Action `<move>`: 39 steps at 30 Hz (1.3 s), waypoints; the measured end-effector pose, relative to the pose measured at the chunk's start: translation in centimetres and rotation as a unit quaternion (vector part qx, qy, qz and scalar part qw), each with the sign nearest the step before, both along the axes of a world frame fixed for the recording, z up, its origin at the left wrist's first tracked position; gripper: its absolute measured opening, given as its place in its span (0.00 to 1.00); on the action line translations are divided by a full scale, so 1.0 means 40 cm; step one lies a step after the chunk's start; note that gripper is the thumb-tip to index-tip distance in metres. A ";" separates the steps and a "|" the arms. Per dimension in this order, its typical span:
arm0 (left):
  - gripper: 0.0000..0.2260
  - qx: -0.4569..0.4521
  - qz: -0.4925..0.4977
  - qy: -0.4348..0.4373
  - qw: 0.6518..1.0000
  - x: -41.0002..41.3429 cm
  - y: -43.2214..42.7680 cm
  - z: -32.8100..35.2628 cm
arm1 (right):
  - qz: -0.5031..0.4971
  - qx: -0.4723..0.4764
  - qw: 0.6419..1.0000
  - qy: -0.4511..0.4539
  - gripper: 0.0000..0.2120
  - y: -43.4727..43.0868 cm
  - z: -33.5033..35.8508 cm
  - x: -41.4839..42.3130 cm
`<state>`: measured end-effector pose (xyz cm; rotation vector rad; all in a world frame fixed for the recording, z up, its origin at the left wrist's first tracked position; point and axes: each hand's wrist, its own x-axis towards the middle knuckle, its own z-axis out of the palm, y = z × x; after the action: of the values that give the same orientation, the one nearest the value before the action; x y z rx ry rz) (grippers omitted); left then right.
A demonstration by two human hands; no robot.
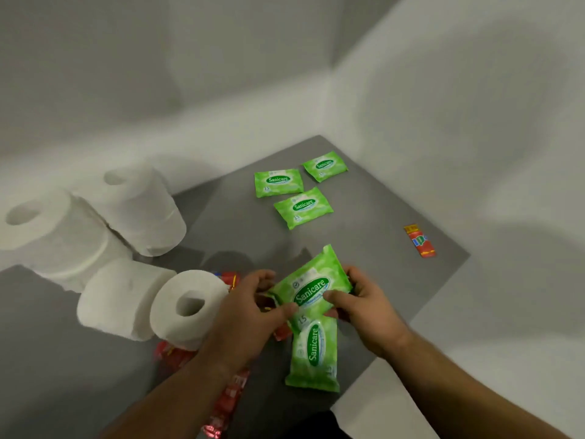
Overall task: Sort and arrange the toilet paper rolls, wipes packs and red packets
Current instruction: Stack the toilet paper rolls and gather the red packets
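Note:
Both hands grip one green wipes pack point(311, 282) just above the grey table point(364, 248): my left hand point(250, 312) pinches its lower left edge, my right hand point(357, 302) its right side. A second green pack point(313, 356) lies under it. Three more wipes packs point(278, 182) point(325, 165) point(303, 206) lie grouped at the far corner. A lone red packet point(420, 241) lies at the right edge. Other red packets point(172, 354) point(226, 403) lie partly hidden under my left arm. Several white toilet paper rolls point(186, 307) point(142, 205) sit on the left.
White walls point(443, 122) close the table's far and right sides. The near right table edge point(421, 312) runs close to my right hand, with pale floor beyond it. Bare grey surface lies between the far wipes packs and my hands.

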<state>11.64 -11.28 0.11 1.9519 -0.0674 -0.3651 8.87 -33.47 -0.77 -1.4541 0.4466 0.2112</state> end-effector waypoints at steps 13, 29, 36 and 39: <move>0.13 0.091 0.006 0.053 0.994 0.122 -0.150 -0.056 | -0.114 -0.194 0.974 -0.011 0.18 -0.416 -0.094 0.610; 0.14 0.066 0.070 0.098 0.991 0.096 -0.131 -0.057 | 0.013 -0.583 0.812 -0.018 0.12 -0.420 -0.179 0.791; 0.13 0.100 0.053 0.082 0.990 0.091 -0.132 -0.048 | 0.025 -0.589 0.807 -0.022 0.14 -0.419 -0.190 0.763; 0.13 0.111 0.043 0.087 0.989 0.082 -0.128 -0.040 | 0.047 -0.541 0.838 -0.052 0.12 -0.394 -0.188 0.706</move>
<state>14.91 -16.40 -1.48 2.1254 0.1761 -0.5012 37.12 -49.22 -8.30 -2.5958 0.4133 -0.0805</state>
